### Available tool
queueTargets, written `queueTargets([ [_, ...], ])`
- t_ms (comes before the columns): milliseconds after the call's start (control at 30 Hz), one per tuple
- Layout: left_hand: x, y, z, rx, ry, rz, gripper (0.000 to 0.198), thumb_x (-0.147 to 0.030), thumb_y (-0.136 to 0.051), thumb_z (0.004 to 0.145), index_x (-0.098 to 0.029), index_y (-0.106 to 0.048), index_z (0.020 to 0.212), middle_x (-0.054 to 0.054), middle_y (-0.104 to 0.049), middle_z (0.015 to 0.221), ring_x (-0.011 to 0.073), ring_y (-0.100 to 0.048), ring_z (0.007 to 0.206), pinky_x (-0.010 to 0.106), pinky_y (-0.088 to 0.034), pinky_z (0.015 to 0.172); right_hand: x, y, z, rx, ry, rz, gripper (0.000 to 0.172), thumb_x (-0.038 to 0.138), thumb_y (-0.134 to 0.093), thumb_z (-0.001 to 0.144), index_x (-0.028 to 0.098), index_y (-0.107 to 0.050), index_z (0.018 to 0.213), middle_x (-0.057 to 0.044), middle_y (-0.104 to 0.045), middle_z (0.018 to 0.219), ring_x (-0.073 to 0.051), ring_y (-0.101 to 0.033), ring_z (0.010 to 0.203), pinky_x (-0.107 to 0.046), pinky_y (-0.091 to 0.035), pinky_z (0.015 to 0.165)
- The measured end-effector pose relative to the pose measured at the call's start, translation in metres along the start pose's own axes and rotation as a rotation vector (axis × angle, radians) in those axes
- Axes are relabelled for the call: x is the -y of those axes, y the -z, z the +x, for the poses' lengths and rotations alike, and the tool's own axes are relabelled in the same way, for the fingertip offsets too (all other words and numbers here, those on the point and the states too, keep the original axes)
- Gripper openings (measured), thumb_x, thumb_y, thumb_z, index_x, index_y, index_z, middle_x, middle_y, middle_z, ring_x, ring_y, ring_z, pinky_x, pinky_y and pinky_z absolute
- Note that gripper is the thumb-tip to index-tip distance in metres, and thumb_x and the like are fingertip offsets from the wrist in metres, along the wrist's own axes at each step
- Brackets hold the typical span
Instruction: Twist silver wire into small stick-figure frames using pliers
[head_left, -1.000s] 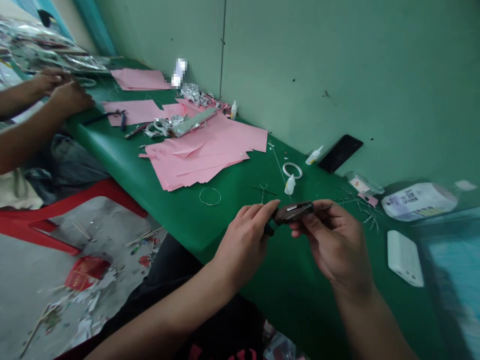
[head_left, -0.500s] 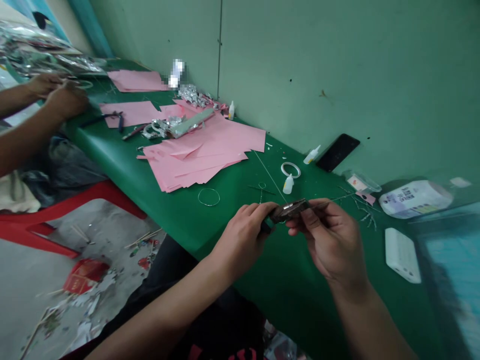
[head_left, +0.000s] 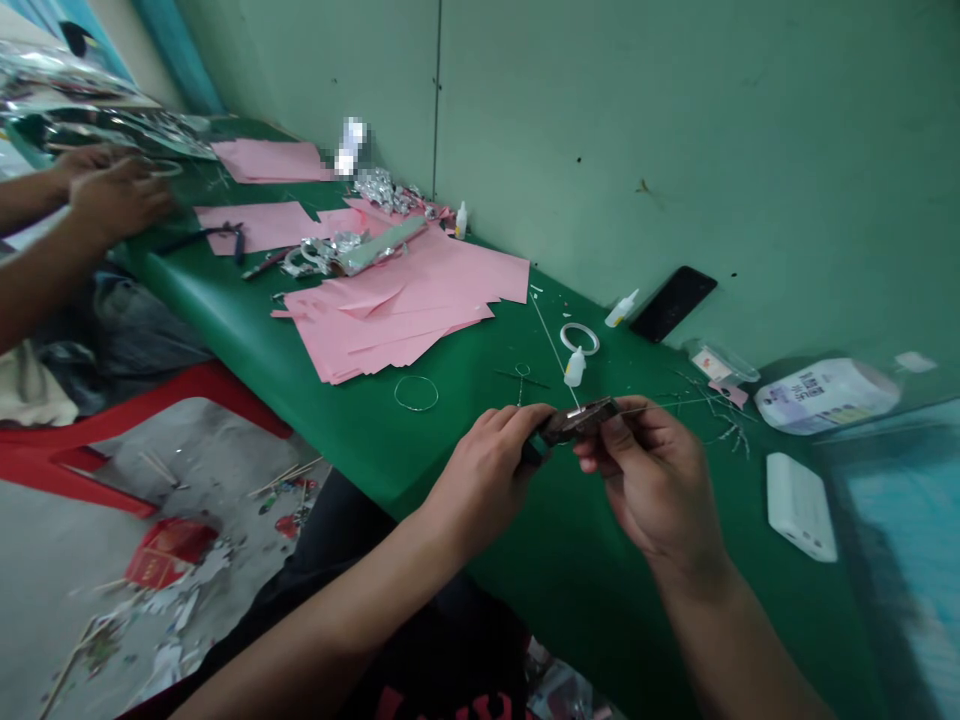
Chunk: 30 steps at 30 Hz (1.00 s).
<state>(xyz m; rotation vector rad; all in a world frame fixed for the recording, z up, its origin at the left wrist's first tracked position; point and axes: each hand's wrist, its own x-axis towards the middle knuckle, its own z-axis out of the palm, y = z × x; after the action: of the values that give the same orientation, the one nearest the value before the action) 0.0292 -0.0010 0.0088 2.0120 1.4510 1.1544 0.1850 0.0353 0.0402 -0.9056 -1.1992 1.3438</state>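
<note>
Both of my hands meet over the green table (head_left: 480, 560), holding a small dark flat tool (head_left: 579, 421). My left hand (head_left: 487, 475) grips its dark near end, and my right hand (head_left: 649, 480) pinches the far end between thumb and fingers. A thin wire (head_left: 660, 407) seems to run rightward from the tool, though its join is hidden by my fingers. Just beyond my hands lie a small wire cross (head_left: 521, 378), a wire ring (head_left: 416, 394) and a white glue bottle (head_left: 574, 368).
Pink paper sheets (head_left: 390, 325) and foil-wrapped pieces (head_left: 330, 253) cover the table's far left. A co-worker's hands (head_left: 116, 195) work at its end. A black phone (head_left: 673, 303), tape ring (head_left: 579, 339) and white power bank (head_left: 801, 506) lie nearby. A red chair (head_left: 112, 420) stands left.
My hands stay on the dark tool, shifting slightly closer together. The whole view drifts a little, and the co-worker's hands have shifted on the table.
</note>
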Motion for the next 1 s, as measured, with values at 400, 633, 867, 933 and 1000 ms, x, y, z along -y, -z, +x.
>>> queueTargets([
  [400,0.001,-0.002,0.001,0.054,0.045,-0.271,0.031,-0.014,-0.058,0.083,-0.019,-0.053,0.113,0.007,-0.069,0.102,0.0199,-0.064,0.088,0.032,-0.047,0.077,-0.002,0.005,-0.003,0.055,0.020,-0.110,0.014,0.032,-0.070,0.084,0.021,-0.063,0.088,0.001,-0.065,0.074,-0.011,-0.062,0.059,-0.022,-0.051,0.051],
  [633,0.004,-0.007,0.020,-0.122,0.254,-0.600,0.014,-0.025,-0.066,0.078,-0.017,-0.057,0.085,0.001,-0.064,0.078,0.0151,-0.060,0.070,0.027,-0.048,0.065,-0.034,0.004,0.004,0.351,0.048,-0.436,0.105,0.041,-0.085,0.063,0.027,-0.024,0.147,-0.015,-0.042,0.144,-0.029,-0.050,0.126,-0.043,-0.050,0.096],
  [867,0.002,-0.023,0.052,-0.297,0.392,-0.745,0.020,-0.033,-0.068,0.076,-0.018,-0.055,0.074,-0.003,-0.052,0.065,0.0101,-0.050,0.057,0.022,-0.043,0.057,-0.054,-0.025,-0.004,0.347,0.114,-0.500,0.096,0.010,-0.062,0.077,0.025,-0.005,0.153,-0.016,-0.046,0.145,-0.026,-0.050,0.130,-0.038,-0.049,0.099],
  [933,-0.001,-0.030,0.058,-0.336,0.457,-0.799,0.022,-0.035,-0.069,0.074,-0.018,-0.055,0.073,-0.003,-0.052,0.065,0.0107,-0.050,0.059,0.022,-0.043,0.057,-0.062,-0.032,-0.005,0.197,0.192,-0.570,0.091,0.012,-0.060,0.078,0.021,-0.009,0.152,-0.017,-0.052,0.139,-0.027,-0.058,0.121,-0.037,-0.053,0.091],
  [1000,-0.006,-0.037,0.062,-0.322,0.531,-0.887,0.024,-0.038,-0.069,0.074,-0.019,-0.055,0.074,-0.003,-0.052,0.064,0.0111,-0.050,0.058,0.023,-0.042,0.057,-0.071,-0.035,-0.004,-0.011,0.249,-0.693,0.080,0.019,-0.058,0.082,0.019,-0.017,0.151,-0.017,-0.057,0.134,-0.027,-0.062,0.114,-0.035,-0.055,0.085],
])
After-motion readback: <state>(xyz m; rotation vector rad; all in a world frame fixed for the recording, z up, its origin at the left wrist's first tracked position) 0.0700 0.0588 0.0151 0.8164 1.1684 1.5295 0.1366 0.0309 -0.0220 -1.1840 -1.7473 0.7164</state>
